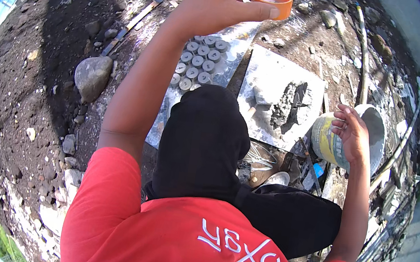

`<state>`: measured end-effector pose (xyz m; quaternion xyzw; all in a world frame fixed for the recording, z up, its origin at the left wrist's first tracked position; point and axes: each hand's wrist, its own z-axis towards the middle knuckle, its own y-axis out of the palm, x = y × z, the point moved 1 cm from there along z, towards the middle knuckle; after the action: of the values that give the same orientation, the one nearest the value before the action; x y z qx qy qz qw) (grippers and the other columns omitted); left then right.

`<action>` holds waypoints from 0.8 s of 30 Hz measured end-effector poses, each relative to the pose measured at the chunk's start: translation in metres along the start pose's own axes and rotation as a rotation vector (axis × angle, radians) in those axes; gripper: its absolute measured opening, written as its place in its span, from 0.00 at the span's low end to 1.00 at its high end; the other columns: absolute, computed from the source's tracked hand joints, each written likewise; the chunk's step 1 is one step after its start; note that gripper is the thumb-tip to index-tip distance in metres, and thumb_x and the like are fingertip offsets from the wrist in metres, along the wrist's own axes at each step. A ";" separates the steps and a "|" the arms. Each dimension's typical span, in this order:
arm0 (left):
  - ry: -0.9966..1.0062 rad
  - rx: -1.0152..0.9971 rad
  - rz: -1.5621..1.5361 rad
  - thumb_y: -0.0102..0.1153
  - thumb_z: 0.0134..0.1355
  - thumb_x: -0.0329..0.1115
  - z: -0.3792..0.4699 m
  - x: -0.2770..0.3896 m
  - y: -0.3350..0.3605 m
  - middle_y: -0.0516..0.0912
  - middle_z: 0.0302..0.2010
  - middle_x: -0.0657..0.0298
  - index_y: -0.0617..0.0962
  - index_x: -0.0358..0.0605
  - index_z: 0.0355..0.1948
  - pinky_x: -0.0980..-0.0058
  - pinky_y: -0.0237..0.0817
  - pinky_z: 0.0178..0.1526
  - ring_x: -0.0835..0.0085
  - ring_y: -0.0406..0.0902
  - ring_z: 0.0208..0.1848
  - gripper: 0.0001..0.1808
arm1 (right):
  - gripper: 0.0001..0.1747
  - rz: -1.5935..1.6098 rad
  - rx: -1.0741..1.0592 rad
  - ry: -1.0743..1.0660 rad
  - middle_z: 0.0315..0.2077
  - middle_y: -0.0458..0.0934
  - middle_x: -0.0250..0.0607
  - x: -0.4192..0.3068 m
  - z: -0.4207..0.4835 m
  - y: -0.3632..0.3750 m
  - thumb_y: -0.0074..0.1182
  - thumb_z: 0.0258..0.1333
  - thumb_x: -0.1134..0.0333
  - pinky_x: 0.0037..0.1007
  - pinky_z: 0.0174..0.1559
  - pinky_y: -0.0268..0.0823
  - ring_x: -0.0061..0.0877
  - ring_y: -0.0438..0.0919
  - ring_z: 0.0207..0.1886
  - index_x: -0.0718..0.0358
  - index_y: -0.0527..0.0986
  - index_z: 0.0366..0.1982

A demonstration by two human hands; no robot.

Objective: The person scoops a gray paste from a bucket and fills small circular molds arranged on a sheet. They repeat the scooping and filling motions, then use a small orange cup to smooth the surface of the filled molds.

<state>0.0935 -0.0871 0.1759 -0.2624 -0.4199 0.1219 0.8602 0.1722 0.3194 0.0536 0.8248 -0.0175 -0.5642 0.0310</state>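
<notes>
My left hand [216, 6] is raised at the top of the view, its thumb and fingers gripping a short orange plastic ring [283, 9]. Below that arm, several round grey cement discs [203, 50] with dark marks on top stand in rows on a metal sheet [241, 47]. Beside the sheet lies a pale board [261, 60] with a heap of wet grey mortar [287, 105]. My right hand [353, 132] holds nothing, its fingers slightly apart and bent. Behind it a labelled plastic bucket [324, 140] lies on its side; whether the hand touches it cannot be told.
A large rounded stone [92, 77] lies at left on dark soil. Thin wire [260, 157] is bundled before my black-clad knee [205, 138]. A long flat strip [145, 15] and a wooden pole [363, 55] lie on the rubble. A concrete wall [418, 31] borders the right.
</notes>
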 end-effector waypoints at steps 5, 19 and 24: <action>-0.451 0.035 -0.129 0.76 0.51 0.43 -0.130 -0.029 -0.068 0.82 0.45 0.61 0.76 0.37 0.59 0.80 0.69 0.40 0.82 0.76 0.38 0.37 | 0.21 0.034 0.057 0.085 0.37 0.76 0.33 0.009 -0.003 -0.003 0.50 0.69 0.57 0.24 0.39 0.69 0.19 0.75 0.36 0.66 0.71 0.54; -1.131 0.542 0.423 0.71 0.50 0.39 -0.413 -0.291 0.006 0.78 0.54 0.43 0.75 0.30 0.56 0.62 0.67 0.59 0.52 0.77 0.56 0.35 | 0.21 -0.051 0.134 0.150 0.35 0.76 0.33 0.019 0.012 0.004 0.47 0.70 0.58 0.23 0.37 0.70 0.18 0.75 0.33 0.67 0.71 0.54; -1.068 0.584 0.606 0.74 0.48 0.38 -0.396 -0.341 0.011 0.77 0.52 0.44 0.75 0.32 0.54 0.58 0.65 0.60 0.47 0.73 0.57 0.35 | 0.20 -0.072 0.158 0.215 0.35 0.77 0.30 0.021 0.014 0.000 0.46 0.71 0.57 0.24 0.37 0.69 0.17 0.75 0.33 0.63 0.71 0.54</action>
<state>0.1946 -0.3627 -0.2563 -0.0290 -0.6449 0.5786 0.4984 0.1668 0.3174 0.0286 0.8805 -0.0288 -0.4703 -0.0526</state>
